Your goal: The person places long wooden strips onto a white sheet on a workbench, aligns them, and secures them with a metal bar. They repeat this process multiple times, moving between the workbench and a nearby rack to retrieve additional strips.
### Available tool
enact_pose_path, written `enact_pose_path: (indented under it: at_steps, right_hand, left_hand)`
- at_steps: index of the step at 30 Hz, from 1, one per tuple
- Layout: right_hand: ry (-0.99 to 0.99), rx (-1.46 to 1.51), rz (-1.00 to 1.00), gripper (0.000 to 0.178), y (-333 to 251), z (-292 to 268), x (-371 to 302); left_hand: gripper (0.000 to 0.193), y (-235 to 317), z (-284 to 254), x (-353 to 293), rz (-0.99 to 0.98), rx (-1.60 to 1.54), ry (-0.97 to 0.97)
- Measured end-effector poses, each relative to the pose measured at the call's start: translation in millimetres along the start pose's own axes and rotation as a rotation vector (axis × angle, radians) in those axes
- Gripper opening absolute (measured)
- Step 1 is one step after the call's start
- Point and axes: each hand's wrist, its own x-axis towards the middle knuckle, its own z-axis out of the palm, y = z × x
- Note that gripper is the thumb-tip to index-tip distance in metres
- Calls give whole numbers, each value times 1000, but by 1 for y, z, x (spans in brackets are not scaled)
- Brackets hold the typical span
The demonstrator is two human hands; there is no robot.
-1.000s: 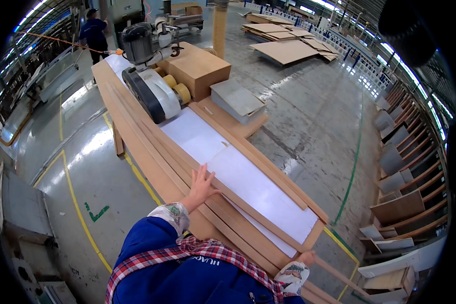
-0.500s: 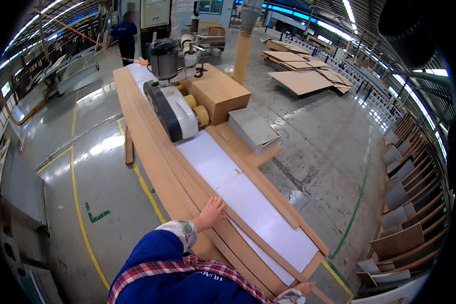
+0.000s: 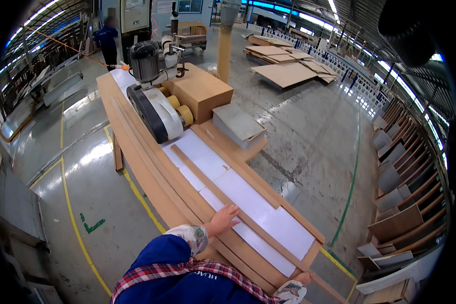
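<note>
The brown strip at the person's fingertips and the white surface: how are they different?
The strip is brown, but the surface is white. The strip is narrow; the surface is much wider. The strip lies on top, and the surface is underneath. Both slant the same way across the picture.

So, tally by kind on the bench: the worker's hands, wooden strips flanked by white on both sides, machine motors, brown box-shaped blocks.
Hands: 2 (left hand, right hand)
Wooden strip: 1
Motor: 1
Brown block: 1
Total: 5
</note>
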Motion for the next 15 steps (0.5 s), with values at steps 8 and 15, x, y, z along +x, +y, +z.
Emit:
enact_pose_path:
  at_steps: [8,15]
  right_hand:
    - [-36,-285,18,65,-51,-24,-46]
    - [50,-240,17,67,-2,-5,1]
  left_hand:
    - [42,-30,32,20,46,122,19]
    - [51,-44,60,27,47,122,101]
